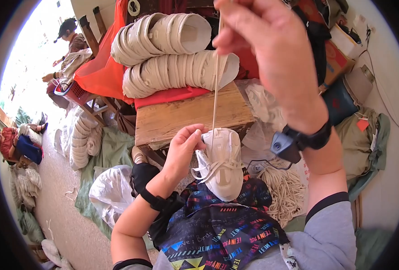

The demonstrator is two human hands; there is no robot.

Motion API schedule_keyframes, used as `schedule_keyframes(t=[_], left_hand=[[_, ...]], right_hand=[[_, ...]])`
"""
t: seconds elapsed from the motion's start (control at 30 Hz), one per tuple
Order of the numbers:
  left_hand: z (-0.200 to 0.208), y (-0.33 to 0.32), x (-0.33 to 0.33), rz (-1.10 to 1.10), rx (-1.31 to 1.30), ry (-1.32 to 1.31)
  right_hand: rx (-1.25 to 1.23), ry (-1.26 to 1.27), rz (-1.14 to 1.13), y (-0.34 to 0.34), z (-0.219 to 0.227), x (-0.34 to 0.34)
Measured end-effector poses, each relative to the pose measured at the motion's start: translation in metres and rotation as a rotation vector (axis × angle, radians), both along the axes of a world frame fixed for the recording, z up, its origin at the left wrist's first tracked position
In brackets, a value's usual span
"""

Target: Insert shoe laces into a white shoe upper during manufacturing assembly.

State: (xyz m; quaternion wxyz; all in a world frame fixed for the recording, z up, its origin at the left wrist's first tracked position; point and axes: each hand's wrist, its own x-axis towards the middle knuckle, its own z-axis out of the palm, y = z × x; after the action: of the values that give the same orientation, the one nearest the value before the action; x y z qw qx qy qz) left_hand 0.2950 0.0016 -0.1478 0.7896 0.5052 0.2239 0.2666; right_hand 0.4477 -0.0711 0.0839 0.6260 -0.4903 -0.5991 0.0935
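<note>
A white shoe upper [224, 183] lies on my lap over a dark patterned apron [222, 225], toe toward me. Part of a shoelace is threaded through its lower eyelets, and a loop hangs off the left side. My left hand [187, 147] pinches the upper's edge near the ankle opening. Raised high at the upper right, my right hand [265, 42] grips the shoelace [216, 92], which runs taut and nearly upright down to the upper. The right fingers are somewhat blurred and reach the top of the picture.
A wooden bench [190, 114] stands just ahead, with two nested rows of shoe uppers [172, 74] behind its near edge. A heap of laces [285, 195] lies right of my lap. On the left are a clear plastic bag [111, 189] and a seated person [75, 42].
</note>
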Motion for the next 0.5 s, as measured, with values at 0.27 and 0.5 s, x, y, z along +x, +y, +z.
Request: schedule_keyframes(t=[0.27,0.5], left_hand=[[0.013,-0.014,-0.010,-0.219,0.047,-0.009],[0.056,0.005,-0.021,-0.031,0.018,-0.182]], right_hand=[[-0.284,0.012,0.061,0.018,-0.084,0.024],[-0.839,-0.481,0.016,-0.052,-0.207,0.024]])
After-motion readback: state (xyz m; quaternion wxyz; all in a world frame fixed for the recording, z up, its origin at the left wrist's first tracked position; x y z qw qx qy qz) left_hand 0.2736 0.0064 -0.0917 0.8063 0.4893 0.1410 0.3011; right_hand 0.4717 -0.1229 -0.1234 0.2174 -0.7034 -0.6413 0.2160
